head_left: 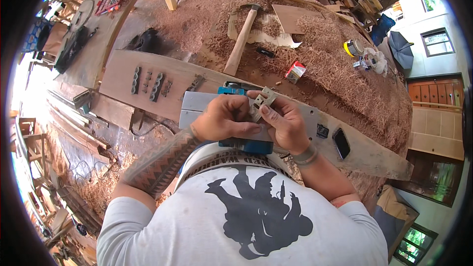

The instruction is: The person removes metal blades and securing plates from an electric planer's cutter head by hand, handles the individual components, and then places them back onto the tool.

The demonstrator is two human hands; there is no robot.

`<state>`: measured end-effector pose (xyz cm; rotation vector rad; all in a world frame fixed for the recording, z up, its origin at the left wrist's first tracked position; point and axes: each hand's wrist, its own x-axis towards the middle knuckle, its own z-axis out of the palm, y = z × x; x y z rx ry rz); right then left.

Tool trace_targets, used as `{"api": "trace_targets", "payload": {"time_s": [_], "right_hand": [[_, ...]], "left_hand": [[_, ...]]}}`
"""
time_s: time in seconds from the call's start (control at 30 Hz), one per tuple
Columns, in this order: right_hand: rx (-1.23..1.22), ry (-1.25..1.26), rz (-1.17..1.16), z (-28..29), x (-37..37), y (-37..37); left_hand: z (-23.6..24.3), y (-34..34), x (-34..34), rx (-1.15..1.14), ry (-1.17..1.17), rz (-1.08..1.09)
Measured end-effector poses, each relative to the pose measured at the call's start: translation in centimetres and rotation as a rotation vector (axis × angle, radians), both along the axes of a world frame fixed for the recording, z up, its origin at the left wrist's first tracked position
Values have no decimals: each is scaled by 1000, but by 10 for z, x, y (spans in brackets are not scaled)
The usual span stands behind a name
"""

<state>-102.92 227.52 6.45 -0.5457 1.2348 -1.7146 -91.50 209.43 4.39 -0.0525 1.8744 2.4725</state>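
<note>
In front of my chest, my right hand point(287, 124) pinches a small pale metal bracket point(266, 97) with holes in it between thumb and fingers. Close beside it, my left hand point(225, 116) is closed, its fingers curled and its thumb pointing toward the bracket; what it grips is hidden. Under both hands lies a teal power tool with a flat grey plate point(193, 106); my hands cover its middle. It rests on a long wooden plank point(118, 64). Left of it on the plank are dark metal strips with round holes point(157, 87), small bolts point(147, 82) and another metal piece point(195, 83).
A black phone point(341, 143) and a small dark part point(322, 131) lie on the plank at right. Beyond it stand a wooden-handled hammer point(242, 39) and a red-white packet point(295, 72) among wood shavings point(340, 64). A workbench point(106, 19) is at far left.
</note>
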Motion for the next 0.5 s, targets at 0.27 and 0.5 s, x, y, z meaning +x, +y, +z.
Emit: {"api": "trace_targets", "payload": {"time_s": [0.27,0.5], "right_hand": [[-4,-91,0,4,1,0],[15,-119,3,8,3,-3]], "left_hand": [[-6,1,-1,-85,46,33],[-10,-3,1,-119,106,68]]}}
